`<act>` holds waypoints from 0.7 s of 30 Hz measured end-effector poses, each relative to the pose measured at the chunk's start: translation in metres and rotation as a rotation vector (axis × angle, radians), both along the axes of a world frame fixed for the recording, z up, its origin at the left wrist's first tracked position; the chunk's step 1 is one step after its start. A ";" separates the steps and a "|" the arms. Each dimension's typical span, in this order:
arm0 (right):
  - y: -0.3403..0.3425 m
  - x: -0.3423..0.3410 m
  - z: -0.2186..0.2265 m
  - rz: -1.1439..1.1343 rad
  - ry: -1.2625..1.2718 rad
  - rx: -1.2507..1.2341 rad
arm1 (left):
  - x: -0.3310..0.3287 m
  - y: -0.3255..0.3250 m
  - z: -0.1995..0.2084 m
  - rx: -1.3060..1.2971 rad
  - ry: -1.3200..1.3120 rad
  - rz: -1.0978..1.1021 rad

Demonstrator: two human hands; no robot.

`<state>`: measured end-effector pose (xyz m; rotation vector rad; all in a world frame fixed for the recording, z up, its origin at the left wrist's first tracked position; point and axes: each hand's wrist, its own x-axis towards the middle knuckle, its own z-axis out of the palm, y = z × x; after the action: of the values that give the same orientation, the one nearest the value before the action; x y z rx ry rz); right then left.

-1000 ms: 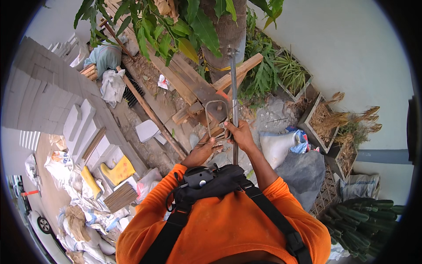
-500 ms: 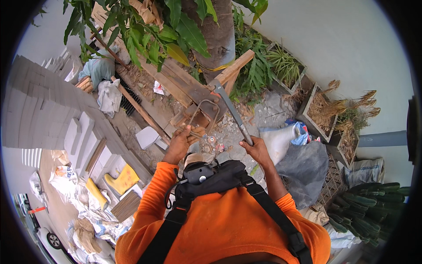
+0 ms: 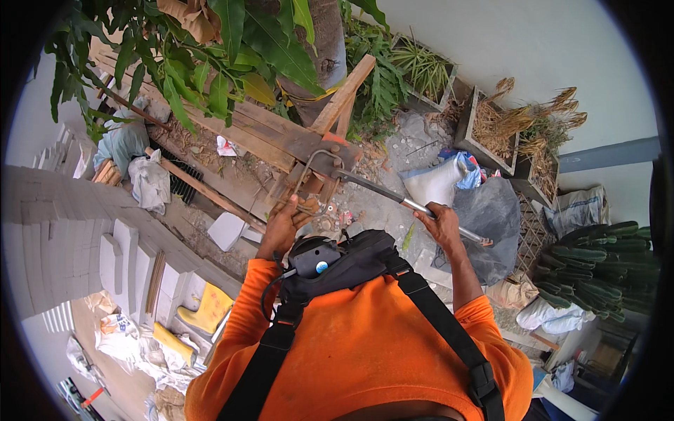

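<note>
My left hand (image 3: 281,228) is closed around the near part of a thin metal rod (image 3: 303,170) bent into a squarish loop. The loop lies over the end of a wooden bench (image 3: 242,140), where a dark metal plate is set. My right hand (image 3: 441,226) grips a long grey metal bar (image 3: 382,191) part-way along, and the bar's near end sticks out past my fist. At its far end the bar meets or overlaps the right side of the loop; whether it is hooked on cannot be made out.
A tree trunk (image 3: 316,52) and hanging leaves (image 3: 225,42) stand beyond the bench. A wooden brace (image 3: 347,91) rises from its end. At right are a white sack (image 3: 435,184), dark sheeting (image 3: 488,221) and planters (image 3: 484,133). Yellow boots (image 3: 207,309) and stacked grey blocks (image 3: 63,231) are at left.
The bar has swung down to the right, its far end dropping from the brace to the loop. My right hand moved right and now holds it further from its near end. The view shifted slightly.
</note>
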<state>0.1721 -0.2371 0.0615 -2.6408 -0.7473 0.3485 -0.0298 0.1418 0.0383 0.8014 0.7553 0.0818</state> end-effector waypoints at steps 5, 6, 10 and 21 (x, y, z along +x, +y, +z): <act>0.006 0.010 0.030 0.043 -0.077 -0.044 | 0.003 0.015 0.013 -0.023 0.032 -0.074; 0.009 0.008 0.037 0.076 -0.097 -0.041 | 0.004 0.017 0.018 -0.041 0.037 -0.087; 0.016 -0.017 0.054 -0.014 -0.111 -0.108 | 0.003 0.024 0.011 -0.095 0.039 -0.123; 0.038 -0.118 0.052 -0.319 0.003 -0.111 | 0.006 0.026 0.016 -0.133 0.106 -0.081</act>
<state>0.0546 -0.1992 0.1134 -2.8027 -0.3031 0.3111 -0.0233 0.1683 0.0541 0.7127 0.8186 -0.0831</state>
